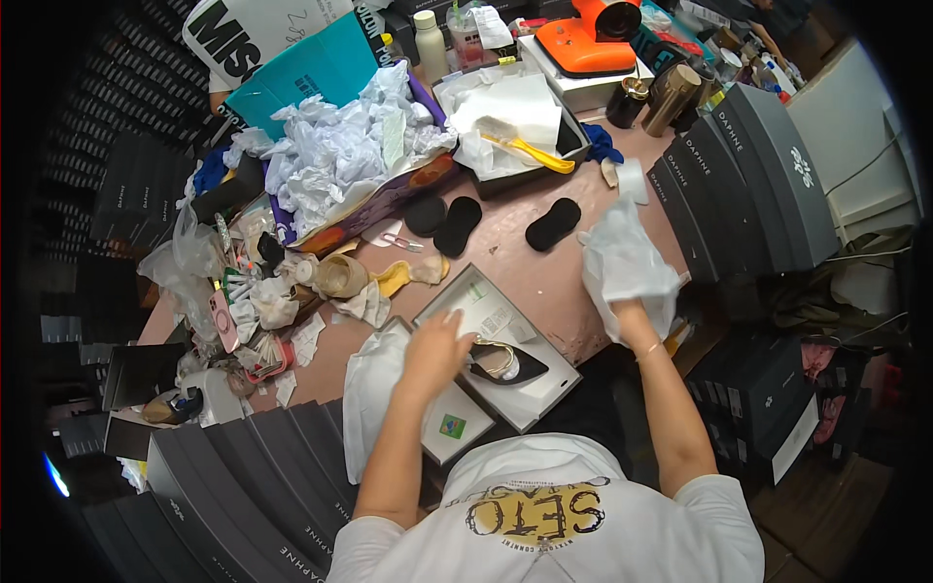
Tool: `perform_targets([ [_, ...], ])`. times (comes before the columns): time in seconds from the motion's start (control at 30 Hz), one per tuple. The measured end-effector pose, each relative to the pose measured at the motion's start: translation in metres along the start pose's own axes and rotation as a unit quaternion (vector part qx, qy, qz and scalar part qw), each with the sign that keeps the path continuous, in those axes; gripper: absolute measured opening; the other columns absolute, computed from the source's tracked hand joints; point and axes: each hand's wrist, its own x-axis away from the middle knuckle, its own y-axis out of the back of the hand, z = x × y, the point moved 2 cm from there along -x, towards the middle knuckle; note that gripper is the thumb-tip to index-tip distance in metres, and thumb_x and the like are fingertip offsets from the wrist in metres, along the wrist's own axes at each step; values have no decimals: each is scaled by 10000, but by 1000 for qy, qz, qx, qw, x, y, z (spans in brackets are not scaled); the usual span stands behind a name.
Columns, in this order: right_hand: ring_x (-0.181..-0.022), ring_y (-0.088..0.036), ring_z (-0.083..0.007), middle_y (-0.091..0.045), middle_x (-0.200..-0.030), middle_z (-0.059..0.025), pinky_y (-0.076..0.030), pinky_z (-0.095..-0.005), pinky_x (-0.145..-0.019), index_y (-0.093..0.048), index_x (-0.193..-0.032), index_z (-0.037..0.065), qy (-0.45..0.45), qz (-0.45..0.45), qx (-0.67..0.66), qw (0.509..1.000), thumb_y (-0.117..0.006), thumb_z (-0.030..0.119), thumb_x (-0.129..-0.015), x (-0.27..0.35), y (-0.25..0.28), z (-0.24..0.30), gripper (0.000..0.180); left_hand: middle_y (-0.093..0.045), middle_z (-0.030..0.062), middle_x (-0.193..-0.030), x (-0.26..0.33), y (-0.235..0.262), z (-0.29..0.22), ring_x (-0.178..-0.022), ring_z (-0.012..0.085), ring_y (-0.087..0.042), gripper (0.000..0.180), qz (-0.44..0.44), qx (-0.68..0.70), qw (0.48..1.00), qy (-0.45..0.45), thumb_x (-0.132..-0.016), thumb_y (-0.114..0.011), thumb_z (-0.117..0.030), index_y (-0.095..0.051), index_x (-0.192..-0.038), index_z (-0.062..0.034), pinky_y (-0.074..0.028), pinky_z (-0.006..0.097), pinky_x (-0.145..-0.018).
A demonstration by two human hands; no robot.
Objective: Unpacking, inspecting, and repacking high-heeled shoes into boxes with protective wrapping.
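A grey shoe box [554, 391] lies in front of me at the table's near edge. In it rests a black pointed shoe [520, 366] with a gold-coloured strap or trim. My left hand [435, 352] is over the box's left wall, beside the shoe's back end, its fingers apart. A second grey box part [452, 408], with a small green and yellow sticker inside, sits under my left forearm, white paper [374, 398] along its side. To the right, my right hand [630, 313] grips a crumpled white wrapping sheet or bag [627, 257], which hides its fingers.
Black oval pads [553, 224] lie beyond the box. Behind are a carton of crumpled white paper [350, 146] and a box bearing a yellow-handled brush [535, 153]. Clutter fills the left, including a pink phone [224, 321]. Grey shoe boxes [743, 185] stand right and lower left.
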Motion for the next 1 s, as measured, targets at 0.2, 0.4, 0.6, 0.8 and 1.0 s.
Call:
perform_targets([
  [0.2, -724, -671, -160, -654, -877, -110, -558, -284, -613, -584, -1073, -52, -240, 485, -511, 667, -496, 283, -970, 35, 63, 166, 361, -612, 219, -1036, 35, -42, 78, -955, 358, -605, 352, -15, 219, 973, 73, -825, -616, -156, -605, -1132, 16, -483, 412, -816],
  [0.4, -836, -612, -194, -610, -979, -131, -516, -336, -732, -500, -1115, 50, -522, 241, -776, 258, -579, 374, -934, 77, 50, 215, 380, -586, 104, -920, 119, -31, -65, -783, 255, -608, 277, -66, 182, 970, -149, -775, -680, -103, -606, -1035, -43, -516, 326, -685],
  [0.6, -709, -589, -160, -596, -766, -97, -507, -289, -634, -521, -1133, -59, -409, 302, -755, 415, -595, 66, -850, 80, 109, 207, 319, -587, 86, -814, 118, -26, 31, -676, 162, -577, 331, -218, 386, 894, 60, -872, -639, -101, -597, -1195, -38, -485, 274, -643],
  [0.8, -757, -572, -167, -586, -808, -117, -532, -327, -720, -485, -1172, -50, -353, 351, -690, 526, -530, 75, -822, 95, 109, 214, 374, -607, 203, -905, 55, -71, 187, -851, 369, -626, 312, -206, 5, 959, 196, -908, -557, -322, -603, -1098, -79, -491, 470, -710],
  [1.0, -705, -585, -157, -603, -825, -117, -525, -293, -680, -474, -1211, -50, -246, 413, -669, 568, -573, 149, -785, 76, 125, 216, 481, -586, 108, -607, 76, -45, 169, -537, 225, -558, 231, -426, 154, 877, 164, -844, -639, -163, -599, -672, -14, -426, 364, -519],
])
